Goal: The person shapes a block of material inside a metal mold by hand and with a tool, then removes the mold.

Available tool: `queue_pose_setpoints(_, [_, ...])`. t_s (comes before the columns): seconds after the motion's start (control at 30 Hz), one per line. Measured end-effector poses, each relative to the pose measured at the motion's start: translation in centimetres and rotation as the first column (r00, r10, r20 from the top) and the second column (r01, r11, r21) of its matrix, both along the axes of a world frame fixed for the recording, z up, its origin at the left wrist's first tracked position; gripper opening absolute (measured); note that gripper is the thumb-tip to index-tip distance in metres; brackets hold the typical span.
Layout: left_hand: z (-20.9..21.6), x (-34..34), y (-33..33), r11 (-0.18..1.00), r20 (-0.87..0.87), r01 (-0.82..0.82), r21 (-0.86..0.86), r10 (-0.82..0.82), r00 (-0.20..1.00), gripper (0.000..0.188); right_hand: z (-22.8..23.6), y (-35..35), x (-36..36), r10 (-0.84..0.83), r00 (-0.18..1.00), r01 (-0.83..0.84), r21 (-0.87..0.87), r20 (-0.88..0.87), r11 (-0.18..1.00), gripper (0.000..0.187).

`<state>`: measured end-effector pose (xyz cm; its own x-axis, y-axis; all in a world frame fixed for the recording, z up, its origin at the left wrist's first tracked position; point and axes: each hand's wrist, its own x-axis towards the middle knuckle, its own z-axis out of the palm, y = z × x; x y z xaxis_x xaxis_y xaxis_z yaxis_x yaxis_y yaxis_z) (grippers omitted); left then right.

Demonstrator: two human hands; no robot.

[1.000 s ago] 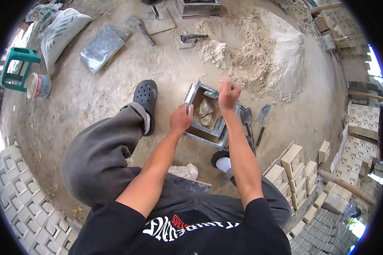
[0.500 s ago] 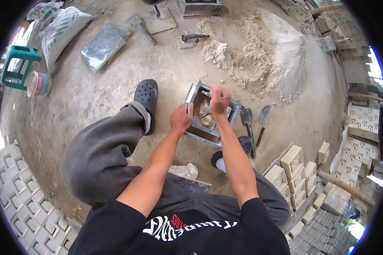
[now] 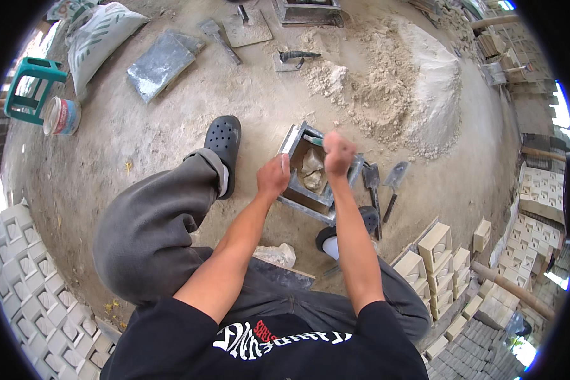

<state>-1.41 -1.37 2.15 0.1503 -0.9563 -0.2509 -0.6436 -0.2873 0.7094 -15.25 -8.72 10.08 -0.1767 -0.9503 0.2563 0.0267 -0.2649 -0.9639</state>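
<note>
A grey rectangular metal mould (image 3: 305, 208) sits on the ground between my feet. My left hand (image 3: 273, 175) is closed over its left edge. In my right hand (image 3: 339, 154), slightly blurred, is a small brush-like tool (image 3: 313, 140) with a greenish part; its tip points at the mould's far left inner wall. Pale lumps (image 3: 312, 170) lie inside the mould, partly screened by my right hand and wrist. What the lumps are made of I cannot tell.
Right of the mould lie two trowels (image 3: 396, 174) (image 3: 372, 177). Beyond is a heap of sandy powder (image 3: 418, 88). Stacked cast blocks (image 3: 436, 244) stand at the lower right, more blocks (image 3: 28, 266) at the left. A float (image 3: 291, 61), metal plate (image 3: 160, 66), bucket (image 3: 62, 116) and green stool (image 3: 35, 85) lie farther off.
My right hand has shifted a little right and nearer with the brush-like tool. My left hand keeps its hold on the mould's edge. The whole view has shifted slightly.
</note>
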Motion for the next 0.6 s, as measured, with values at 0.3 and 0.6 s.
queue_pose_setpoints(0.3, [-0.2,-0.5,1.0,0.999,-0.001,0.013,0.046,-0.013,1.0,0.041,-1.7,0.4,-0.1,0.009,0.996,0.007,0.177,-0.091,0.984,0.037])
queue_pose_setpoints(0.6, [0.0,-0.4,1.0,0.998,-0.012,-0.003,0.058,0.004,1.0,0.043,-1.8,0.4,-0.3,-0.086,0.973,0.119,0.147,-0.214,0.982,0.038])
